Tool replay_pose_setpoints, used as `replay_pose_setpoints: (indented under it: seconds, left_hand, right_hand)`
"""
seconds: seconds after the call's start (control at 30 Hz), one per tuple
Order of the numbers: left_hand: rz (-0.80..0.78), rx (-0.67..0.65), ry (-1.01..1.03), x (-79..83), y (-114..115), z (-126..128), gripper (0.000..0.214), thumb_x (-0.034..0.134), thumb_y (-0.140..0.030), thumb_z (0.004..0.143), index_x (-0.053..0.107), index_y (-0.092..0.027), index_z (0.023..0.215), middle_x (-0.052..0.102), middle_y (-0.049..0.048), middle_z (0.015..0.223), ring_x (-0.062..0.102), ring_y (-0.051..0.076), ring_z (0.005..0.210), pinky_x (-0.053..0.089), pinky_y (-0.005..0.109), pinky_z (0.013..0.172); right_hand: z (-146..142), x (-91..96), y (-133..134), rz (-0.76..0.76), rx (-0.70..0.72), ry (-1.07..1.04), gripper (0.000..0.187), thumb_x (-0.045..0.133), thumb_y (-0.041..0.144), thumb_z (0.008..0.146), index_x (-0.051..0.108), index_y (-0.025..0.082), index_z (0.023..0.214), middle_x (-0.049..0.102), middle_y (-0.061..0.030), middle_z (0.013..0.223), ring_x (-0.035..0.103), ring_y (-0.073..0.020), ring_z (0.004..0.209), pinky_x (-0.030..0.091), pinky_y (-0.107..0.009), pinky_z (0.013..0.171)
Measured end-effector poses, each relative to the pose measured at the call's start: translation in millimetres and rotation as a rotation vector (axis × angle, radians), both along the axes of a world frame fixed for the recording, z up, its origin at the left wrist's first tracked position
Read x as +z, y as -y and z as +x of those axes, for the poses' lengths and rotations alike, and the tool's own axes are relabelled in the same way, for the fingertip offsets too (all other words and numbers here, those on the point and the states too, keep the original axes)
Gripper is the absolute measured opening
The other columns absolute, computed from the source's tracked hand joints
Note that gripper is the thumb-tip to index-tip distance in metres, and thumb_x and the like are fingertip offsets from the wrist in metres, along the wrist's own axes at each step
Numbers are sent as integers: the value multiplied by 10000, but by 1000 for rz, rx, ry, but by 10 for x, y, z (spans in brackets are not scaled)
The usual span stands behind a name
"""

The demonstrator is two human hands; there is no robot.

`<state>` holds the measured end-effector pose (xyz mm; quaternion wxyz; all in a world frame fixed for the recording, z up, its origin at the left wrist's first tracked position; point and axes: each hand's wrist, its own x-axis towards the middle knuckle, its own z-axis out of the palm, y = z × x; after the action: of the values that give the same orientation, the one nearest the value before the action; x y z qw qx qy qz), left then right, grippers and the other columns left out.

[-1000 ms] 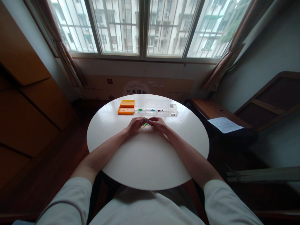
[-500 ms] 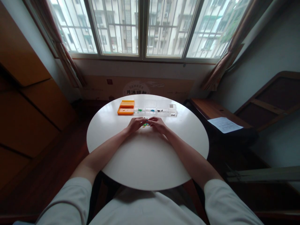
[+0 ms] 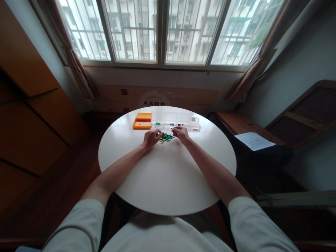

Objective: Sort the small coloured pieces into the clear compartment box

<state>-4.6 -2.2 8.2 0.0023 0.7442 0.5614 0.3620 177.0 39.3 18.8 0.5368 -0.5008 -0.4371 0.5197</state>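
A small heap of tiny coloured pieces, green, blue and dark, lies on the round white table. My left hand rests just left of the heap with its fingers curled in a pinch. My right hand is raised a little to the right of the heap, fingers pinched together close to the clear compartment box. What either pinch holds is too small to make out. The box's compartments contain a few green, blue and dark pieces.
An orange tray and lid adjoin the clear box on its left, at the table's far edge. A wooden side table with a sheet of paper stands to the right. Barred windows and curtains are beyond; a wooden cabinet is at left.
My hands have parted, uncovering the heap. The right hand has lifted away toward the clear box; the left has shifted slightly left and back.
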Motion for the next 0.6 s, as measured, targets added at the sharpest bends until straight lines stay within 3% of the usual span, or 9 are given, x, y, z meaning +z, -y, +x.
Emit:
replay_pose_setpoints:
  seconds: [0.27,0.47,0.6]
  left_hand:
    - [-12,-14,19,10,3,-20,259,461,-368,821,661,-205,814,604,-14,611,530,100,564,325,204,556]
    - [-6,-45,-118,12,45,23,271,452,-380,823,663,-210,809,613,-2,611,524,120,555,288,222,538]
    - [-10,15,-150,18,40,24,313,426,-396,830,660,-197,773,608,19,604,522,134,566,277,229,537]
  right_hand:
    - [-41,120,-484,-25,-163,-14,99,628,72,668,550,122,702,564,-3,550,551,-79,510,503,-185,497]
    - [18,96,-282,-50,-98,98,68,560,104,707,580,127,768,605,-28,663,538,-65,516,431,-163,453]
    - [31,92,-84,-33,-25,304,95,557,133,691,605,132,773,626,-37,681,516,-72,496,402,-180,451]
